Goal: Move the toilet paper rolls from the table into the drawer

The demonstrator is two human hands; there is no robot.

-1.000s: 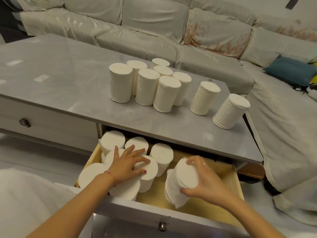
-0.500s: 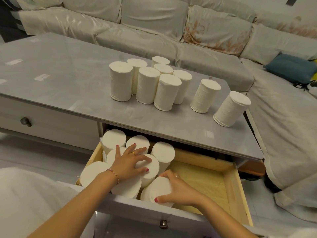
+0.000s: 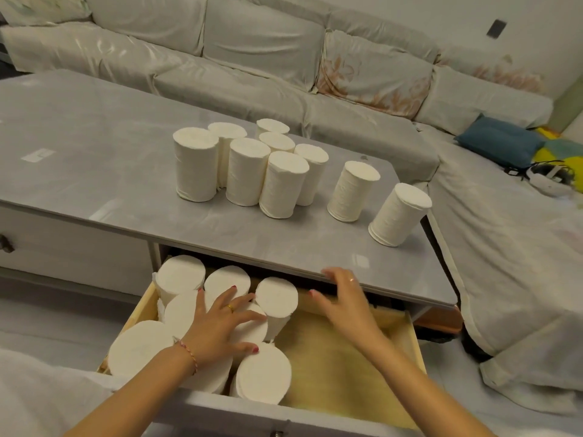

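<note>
Several white toilet paper rolls (image 3: 280,184) stand upright on the grey table (image 3: 94,171), with two apart at the right (image 3: 400,214). Below its front edge the wooden drawer (image 3: 350,373) is pulled out, its left half packed with several upright rolls (image 3: 180,274). My left hand (image 3: 220,326) lies flat with spread fingers on top of those rolls. The newest roll (image 3: 263,372) stands at the drawer's front, beside the others. My right hand (image 3: 342,298) hovers open and empty above the drawer, near the table's edge.
A pale sectional sofa (image 3: 252,42) wraps around the table's far and right sides, with a blue cushion (image 3: 501,141) and a white headset (image 3: 550,178) on it. A closed drawer with a dark knob (image 3: 6,244) is at the left. The drawer's right half shows bare wood.
My right hand set a roll down at the drawer's front, let go, and rose toward the table edge. The left hand stayed on the rolls in the drawer.
</note>
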